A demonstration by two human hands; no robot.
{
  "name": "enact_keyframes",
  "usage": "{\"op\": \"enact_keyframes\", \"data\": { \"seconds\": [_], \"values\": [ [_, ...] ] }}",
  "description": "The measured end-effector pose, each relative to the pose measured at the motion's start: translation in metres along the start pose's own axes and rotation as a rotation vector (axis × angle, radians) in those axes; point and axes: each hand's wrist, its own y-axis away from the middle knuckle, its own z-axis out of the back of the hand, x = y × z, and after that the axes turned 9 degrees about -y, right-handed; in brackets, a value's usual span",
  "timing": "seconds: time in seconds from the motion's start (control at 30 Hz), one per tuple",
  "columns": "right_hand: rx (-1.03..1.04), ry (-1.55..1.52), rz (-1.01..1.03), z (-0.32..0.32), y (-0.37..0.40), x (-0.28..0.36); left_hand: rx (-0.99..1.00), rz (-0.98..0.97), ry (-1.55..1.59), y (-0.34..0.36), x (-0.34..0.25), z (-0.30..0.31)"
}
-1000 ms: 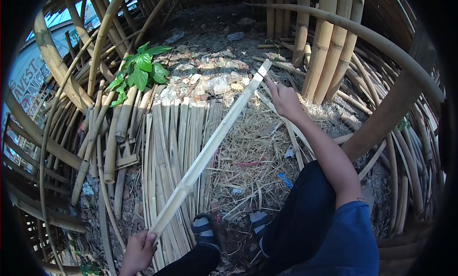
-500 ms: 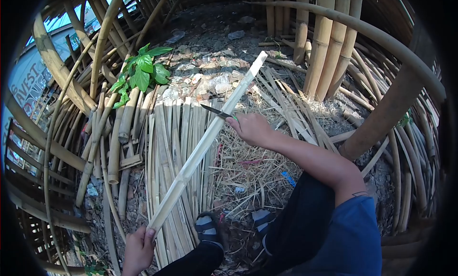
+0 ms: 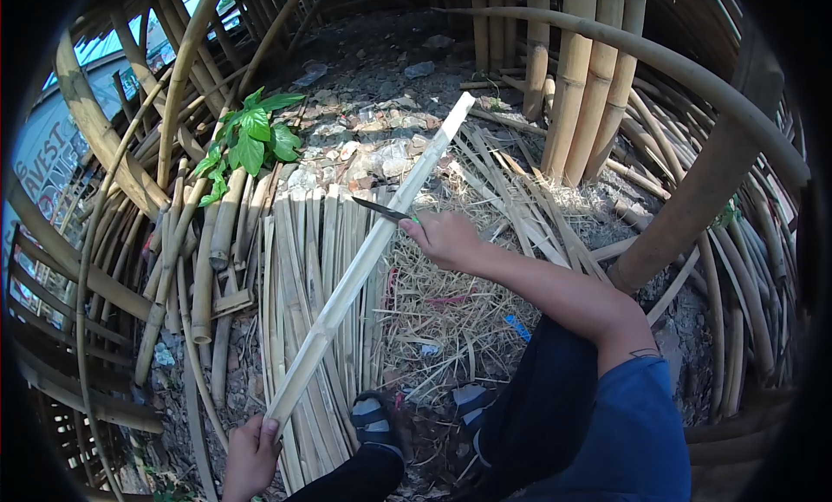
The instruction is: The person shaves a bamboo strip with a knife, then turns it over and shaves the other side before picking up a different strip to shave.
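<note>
A long pale split bamboo strip runs diagonally from the lower left to the upper middle. My left hand is closed round its lower end, thumb on top. Farther up, my right hand grips a knife with a dark blade and a bit of green at the handle. The blade lies across the strip, its tip pointing left past the edge. Beneath the strip, a row of split bamboo slats lies on the ground.
Shavings cover the ground before my sandalled feet. Upright bamboo poles stand at the upper right, with a slanting pole nearer. More poles and a leafy plant are at the left.
The knife and my right hand have shifted slightly left in view, along with the surroundings. Both hands keep their holds, and the strip has nearly the same slant.
</note>
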Motion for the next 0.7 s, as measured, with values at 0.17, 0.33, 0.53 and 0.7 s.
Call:
{"op": "enact_keyframes", "data": {
  "seconds": [0.17,0.33,0.53,0.7],
  "values": [
    [0.121,0.113,0.119,0.015,-0.001,0.015,0.017,0.008,0.065,0.007,-0.004,0.004],
    [-0.061,0.023,-0.135,0.046,-0.026,-0.053,-0.023,0.016,0.006,0.008,-0.006,0.010],
    [0.110,0.080,0.239,0.031,0.005,0.001,0.036,-0.022,0.008,0.005,-0.004,0.006],
    [-0.055,0.143,-0.068,0.042,-0.030,-0.080,0.018,-0.030,-0.039,0.012,-0.008,0.011]
  ]
}}
